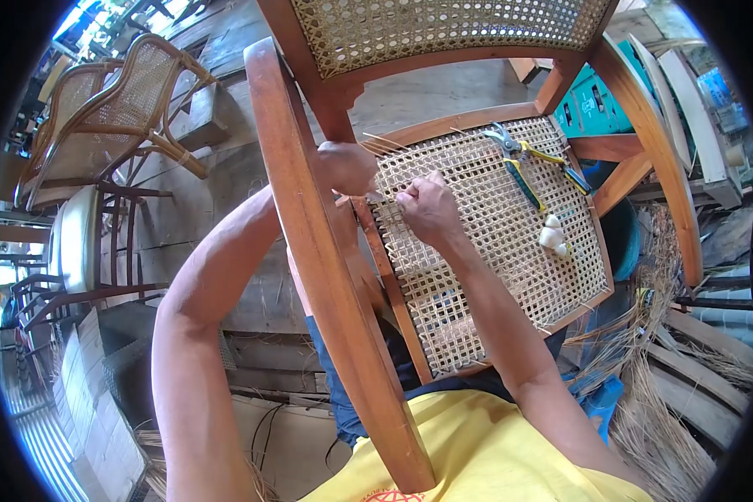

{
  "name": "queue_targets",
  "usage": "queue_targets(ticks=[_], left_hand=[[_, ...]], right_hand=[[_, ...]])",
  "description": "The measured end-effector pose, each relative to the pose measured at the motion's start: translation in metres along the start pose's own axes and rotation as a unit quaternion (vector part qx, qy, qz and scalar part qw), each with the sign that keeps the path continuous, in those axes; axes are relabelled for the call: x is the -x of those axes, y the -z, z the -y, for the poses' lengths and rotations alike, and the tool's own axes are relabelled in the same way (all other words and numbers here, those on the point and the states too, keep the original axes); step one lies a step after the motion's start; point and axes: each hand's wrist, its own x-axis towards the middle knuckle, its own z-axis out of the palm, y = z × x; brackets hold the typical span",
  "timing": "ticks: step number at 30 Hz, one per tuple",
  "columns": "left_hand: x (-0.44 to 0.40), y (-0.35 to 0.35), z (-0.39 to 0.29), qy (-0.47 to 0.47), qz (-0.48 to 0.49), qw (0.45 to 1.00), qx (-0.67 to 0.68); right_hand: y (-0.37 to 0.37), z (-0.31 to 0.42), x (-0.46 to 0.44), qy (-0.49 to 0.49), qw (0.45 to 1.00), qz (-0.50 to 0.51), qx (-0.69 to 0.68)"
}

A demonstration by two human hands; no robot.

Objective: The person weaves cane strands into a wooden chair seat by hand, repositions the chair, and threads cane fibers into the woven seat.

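Note:
A wooden armchair frame with a woven cane seat (494,276) is tilted in front of me. My left hand (347,170) is closed at the seat's left edge, reaching in past the armrest (309,226); what its fingers grip is hidden. Just right of it, my right hand (429,207) is closed in a pinch over the weave, on what looks like a pale cane strand at the edge. Loose strand ends (385,144) stick out near the left hand. Pruning shears (514,159) with yellow and dark handles lie on the seat, above a white lump (552,235).
The cane backrest (452,38) rises at the far side. A green crate (596,105) stands behind the chair. Loose cane fibres (644,393) pile up on the right, beside wooden planks (699,376). Rattan chairs (113,125) and a cushioned chair (77,238) stand at left.

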Motion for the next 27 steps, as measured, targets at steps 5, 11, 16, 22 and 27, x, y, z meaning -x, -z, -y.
queue_targets(ticks=[5, 11, 16, 22, 27], left_hand=[[0.012, 0.033, -0.037, 0.075, 0.02, 0.997, -0.021], [0.007, 0.036, -0.056, 0.14, 0.039, 0.989, -0.009], [0.0, 0.028, -0.051, 0.155, 0.078, 0.984, 0.025], [-0.008, -0.009, -0.008, 0.056, 0.016, 0.995, 0.076], [-0.015, -0.007, 0.005, -0.025, 0.06, 0.988, 0.139]], right_hand=[[0.01, -0.015, -0.014, -0.035, 0.998, 0.04, -0.027], [0.017, -0.008, -0.024, -0.092, 0.988, 0.12, -0.038], [0.016, 0.003, -0.023, -0.059, 0.993, 0.101, 0.008], [0.006, -0.004, -0.031, 0.071, 0.989, 0.12, 0.055], [0.009, -0.013, -0.025, 0.103, 0.99, 0.095, 0.026]])
